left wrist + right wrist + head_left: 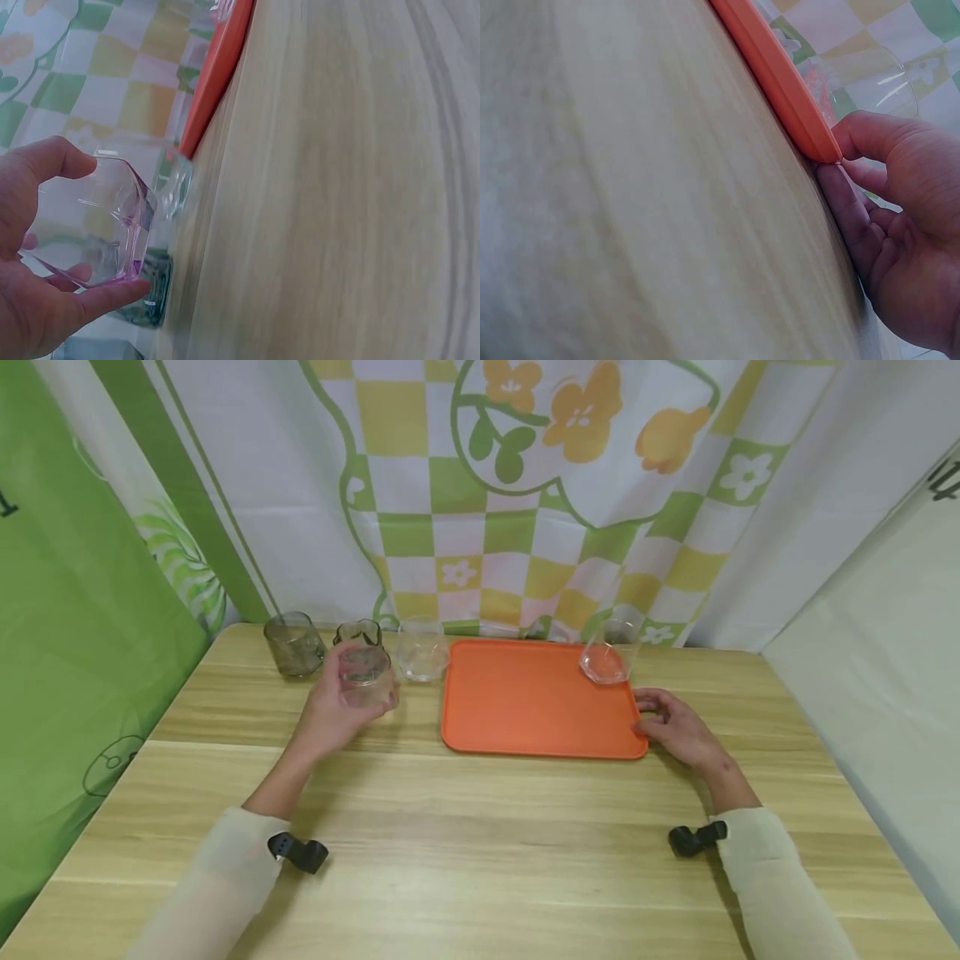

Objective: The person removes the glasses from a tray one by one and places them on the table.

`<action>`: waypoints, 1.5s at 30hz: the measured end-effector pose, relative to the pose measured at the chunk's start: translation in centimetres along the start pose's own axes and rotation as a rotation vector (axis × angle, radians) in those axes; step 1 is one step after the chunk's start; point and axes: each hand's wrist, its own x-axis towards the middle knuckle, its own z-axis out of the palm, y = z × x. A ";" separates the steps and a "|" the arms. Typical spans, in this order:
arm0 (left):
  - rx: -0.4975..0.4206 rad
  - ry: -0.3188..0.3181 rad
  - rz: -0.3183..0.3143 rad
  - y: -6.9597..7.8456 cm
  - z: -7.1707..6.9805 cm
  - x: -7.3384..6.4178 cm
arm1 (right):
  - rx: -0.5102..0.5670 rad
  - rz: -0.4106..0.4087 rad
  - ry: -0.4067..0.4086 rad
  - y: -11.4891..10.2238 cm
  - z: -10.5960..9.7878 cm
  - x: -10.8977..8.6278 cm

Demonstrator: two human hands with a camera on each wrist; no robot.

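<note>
My left hand grips a glass with a pinkish tint around its sides, thumb and fingers on opposite faces. In the left wrist view the tinted glass shows angular sides and lies tilted in the hand. An orange tray lies on the table, and my right hand pinches its right rim. Close up, the fingers meet the tray's corner, some low against the tabletop. On the tray's back right corner stands a clear glass.
Left of the tray stands another clear glass. A dark grey glass is at the back left, and a second dark glass is partly hidden behind my left hand. A patterned curtain hangs along the wooden table's back edge.
</note>
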 end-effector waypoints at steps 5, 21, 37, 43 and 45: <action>0.036 0.037 -0.055 -0.7 -1.2 -0.1 | 0.020 0.004 -0.001 0.0 0.0 0.0; 0.016 0.094 -0.097 -2.5 -4.4 -0.2 | 0.029 -0.002 -0.001 0.0 0.1 0.0; 0.043 0.114 -0.094 -3.0 -5.5 -0.3 | 0.020 0.011 0.007 0.0 0.0 -0.1; 0.051 0.121 -0.080 -3.3 -5.4 -0.3 | 0.021 0.009 0.005 -0.1 -0.1 0.0; 0.053 0.127 -0.076 -3.5 -5.4 -0.2 | 0.020 0.011 0.003 -0.1 -0.1 0.0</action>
